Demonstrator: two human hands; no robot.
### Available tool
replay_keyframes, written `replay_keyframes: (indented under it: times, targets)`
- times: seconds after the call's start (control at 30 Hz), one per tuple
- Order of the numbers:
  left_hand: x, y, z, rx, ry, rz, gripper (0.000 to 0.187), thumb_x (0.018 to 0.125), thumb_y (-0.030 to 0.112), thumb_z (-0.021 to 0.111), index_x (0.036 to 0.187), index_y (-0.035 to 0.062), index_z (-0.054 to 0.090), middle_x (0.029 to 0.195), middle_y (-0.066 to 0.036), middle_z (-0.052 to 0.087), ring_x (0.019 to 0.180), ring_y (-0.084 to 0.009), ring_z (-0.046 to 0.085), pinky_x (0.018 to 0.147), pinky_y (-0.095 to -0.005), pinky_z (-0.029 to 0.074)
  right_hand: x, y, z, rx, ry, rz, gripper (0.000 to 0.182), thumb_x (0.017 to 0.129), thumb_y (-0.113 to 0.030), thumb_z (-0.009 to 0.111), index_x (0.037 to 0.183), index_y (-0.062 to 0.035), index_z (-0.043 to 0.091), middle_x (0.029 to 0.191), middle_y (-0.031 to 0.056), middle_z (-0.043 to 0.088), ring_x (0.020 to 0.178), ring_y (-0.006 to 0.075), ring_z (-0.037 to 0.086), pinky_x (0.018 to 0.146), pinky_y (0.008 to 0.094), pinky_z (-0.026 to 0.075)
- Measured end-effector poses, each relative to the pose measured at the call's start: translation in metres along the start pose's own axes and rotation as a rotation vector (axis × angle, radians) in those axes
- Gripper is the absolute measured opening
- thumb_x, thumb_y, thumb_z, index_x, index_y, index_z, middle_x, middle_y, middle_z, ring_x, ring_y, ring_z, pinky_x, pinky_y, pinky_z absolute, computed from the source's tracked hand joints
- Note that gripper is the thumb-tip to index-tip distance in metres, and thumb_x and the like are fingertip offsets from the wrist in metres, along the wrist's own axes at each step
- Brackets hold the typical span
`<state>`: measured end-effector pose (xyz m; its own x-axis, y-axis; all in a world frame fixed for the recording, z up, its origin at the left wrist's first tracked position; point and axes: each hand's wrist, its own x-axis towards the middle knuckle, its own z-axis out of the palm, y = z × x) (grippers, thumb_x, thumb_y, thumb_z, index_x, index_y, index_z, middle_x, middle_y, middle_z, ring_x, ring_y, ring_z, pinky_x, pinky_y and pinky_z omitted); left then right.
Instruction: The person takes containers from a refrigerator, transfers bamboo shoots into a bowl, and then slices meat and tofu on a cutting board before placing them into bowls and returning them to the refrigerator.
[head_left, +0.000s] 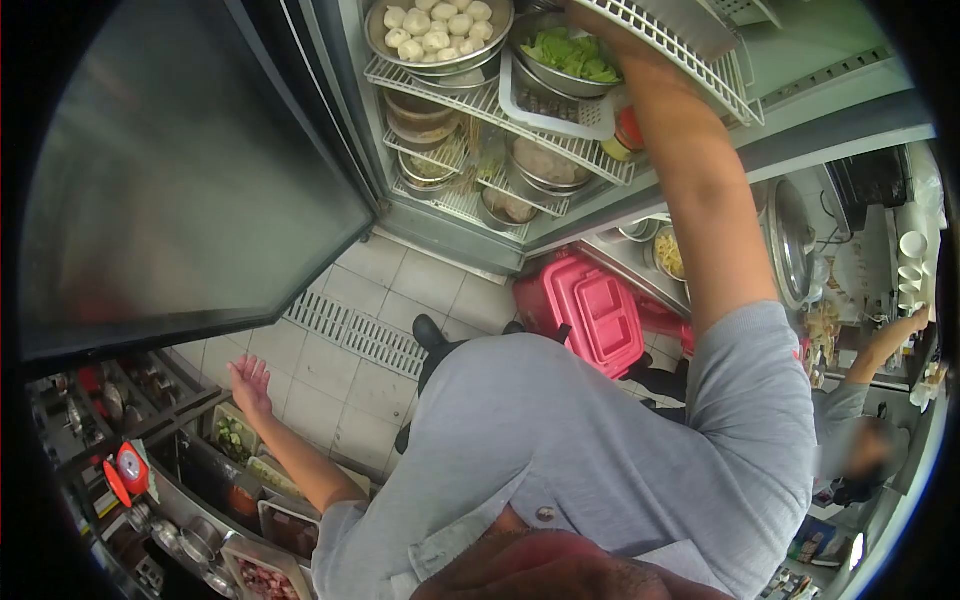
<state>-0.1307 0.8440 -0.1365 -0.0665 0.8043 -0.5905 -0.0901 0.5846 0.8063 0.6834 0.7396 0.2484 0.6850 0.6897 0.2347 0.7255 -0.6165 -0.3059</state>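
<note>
My right arm [700, 190] reaches up into an open refrigerator. My right hand [594, 20] is at the top edge, its fingers hidden, beside a metal bowl of green lettuce [570, 52] and under a white wire shelf [690, 50]. Next to the lettuce, a bowl of white round balls [438, 30] stands on a wire rack. A white plastic basket [560, 120] sits below the lettuce bowl. Low on the left, my left hand [250, 384] hangs in the air with fingers spread and nothing in it.
The refrigerator door [180, 190] stands wide open at left. A pink lidded bin [590, 315] is on the tiled floor near my legs. Food trays [290, 530] and a red scale [128, 470] line the lower-left counter. At right, another person [860, 400] reaches toward stacked cups.
</note>
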Motion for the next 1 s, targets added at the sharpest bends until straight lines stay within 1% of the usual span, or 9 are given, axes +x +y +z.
replay_keyframes:
  times: [0.23,0.53,0.63,0.73,0.77,0.83,0.9,1.0]
  targets:
    - [-0.016,-0.005,0.035,0.023,-0.058,-0.01,0.073,0.106,0.062,0.045,0.148,0.002,0.052,0.142,-0.018,0.061,0.119,-0.0304,0.065,0.091,-0.0388,0.052,-0.002,0.0,0.005,0.015,0.039,-0.036,0.038,0.095,-0.031,0.068,0.126,-0.0086,0.068,0.129,0.0184,0.065,0.124,0.036,0.059,0.105,0.0461,0.046]
    - [-0.013,-0.018,0.064,0.032,-0.123,-0.016,0.074,0.105,0.064,0.046,0.145,0.0012,0.053,0.135,-0.017,0.063,0.112,-0.0294,0.066,0.086,-0.0385,0.053,-0.008,0.009,-0.001,0.034,0.121,-0.052,0.036,0.096,-0.03,0.068,0.124,-0.0081,0.069,0.127,0.0185,0.067,0.122,0.036,0.061,0.104,0.0465,0.047]
    - [-0.016,-0.02,0.072,0.037,-0.115,-0.033,0.073,0.106,0.062,0.046,0.145,0.0007,0.052,0.136,-0.018,0.063,0.11,-0.0301,0.066,0.085,-0.0384,0.052,-0.011,0.014,0.0,0.036,0.15,-0.06,0.036,0.096,-0.03,0.068,0.124,-0.0079,0.069,0.127,0.0185,0.067,0.122,0.036,0.062,0.103,0.0466,0.047]
    - [-0.026,-0.014,0.082,0.144,-0.097,0.028,0.066,0.107,0.056,0.048,0.142,0.0003,0.056,0.132,-0.017,0.065,0.107,-0.0263,0.067,0.083,-0.0359,0.052,-0.017,0.015,0.0,0.042,0.179,-0.07,0.035,0.096,-0.03,0.067,0.123,-0.0077,0.069,0.126,0.0185,0.068,0.121,0.036,0.062,0.103,0.0467,0.048]
    - [-0.034,-0.011,0.086,0.218,-0.123,0.104,0.064,0.107,0.055,0.049,0.141,0.0005,0.057,0.129,-0.015,0.066,0.104,-0.0235,0.067,0.081,-0.0342,0.053,-0.019,0.015,0.0,0.047,0.187,-0.073,0.035,0.096,-0.03,0.067,0.123,-0.0077,0.07,0.126,0.0185,0.068,0.121,0.036,0.062,0.103,0.0468,0.048]
    - [-0.071,0.015,0.116,0.374,-0.18,0.254,0.059,0.108,0.051,0.051,0.137,0.0008,0.059,0.123,-0.012,0.069,0.098,-0.018,0.068,0.078,-0.0309,0.053,-0.023,0.016,-0.001,0.057,0.198,-0.071,0.035,0.096,-0.03,0.067,0.123,-0.0076,0.07,0.126,0.0186,0.068,0.121,0.036,0.063,0.103,0.0469,0.048]
    - [-0.105,0.038,0.151,0.384,-0.323,0.308,0.055,0.109,0.047,0.052,0.136,0.0004,0.06,0.12,-0.011,0.07,0.095,-0.0155,0.068,0.077,-0.0287,0.052,-0.025,0.018,-0.002,0.063,0.207,-0.073,0.034,0.097,-0.03,0.067,0.122,-0.0075,0.07,0.125,0.0186,0.068,0.12,0.036,0.063,0.103,0.0469,0.048]
    - [-0.11,0.046,0.192,0.38,-0.479,0.336,0.05,0.11,0.042,0.052,0.135,0.0,0.061,0.117,-0.01,0.071,0.093,-0.0139,0.068,0.077,-0.027,0.052,-0.029,0.019,-0.003,0.071,0.219,-0.078,0.034,0.097,-0.03,0.067,0.122,-0.0073,0.07,0.125,0.0186,0.069,0.12,0.036,0.063,0.102,0.0471,0.048]
